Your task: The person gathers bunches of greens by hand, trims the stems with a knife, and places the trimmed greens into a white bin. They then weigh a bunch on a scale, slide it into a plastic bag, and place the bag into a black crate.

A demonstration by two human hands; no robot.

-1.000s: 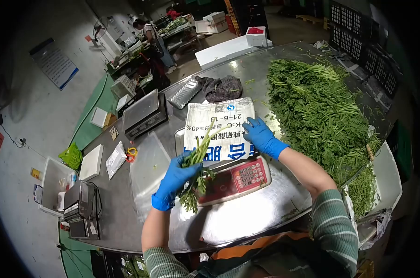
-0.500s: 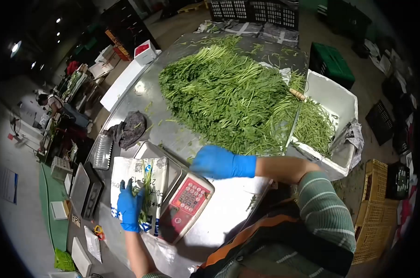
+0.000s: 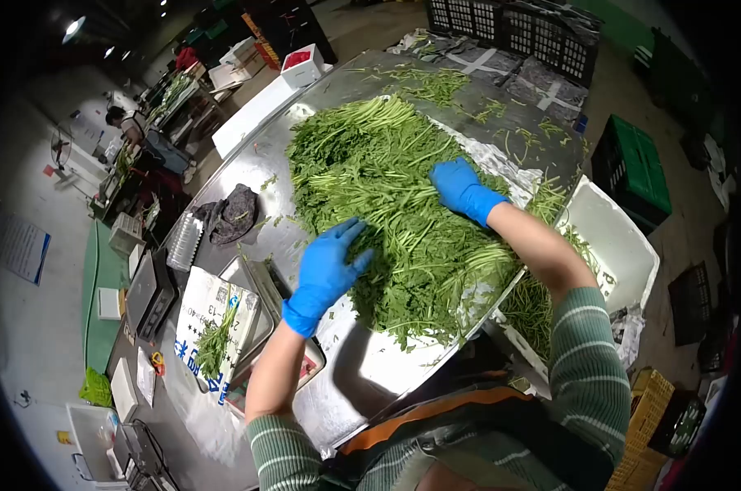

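A big heap of leafy greens [image 3: 387,188] with pale green stems covers the middle of the metal table. My right hand [image 3: 460,186], in a blue glove, is at the heap's right side, its fingers closed round stems. At the heap's near left edge is my left hand [image 3: 331,263], also gloved in blue, with its fingers apart and nothing held. Left of it stands a scale [image 3: 265,296], largely covered by a printed white plastic sheet [image 3: 194,304]. On that sheet lies a small bunch of greens [image 3: 213,348].
A white foam box [image 3: 620,233] with stem pieces stands against the table's right side. A dark crumpled cloth [image 3: 229,214] lies on the left. Black crates [image 3: 509,37] stand beyond the far edge. Another person [image 3: 145,139] bends over a bench at far left.
My left hand has left the small bunch on the scale and moved up to the heap. My right hand has moved from beside the scale onto the heap's right side. The view has shifted.
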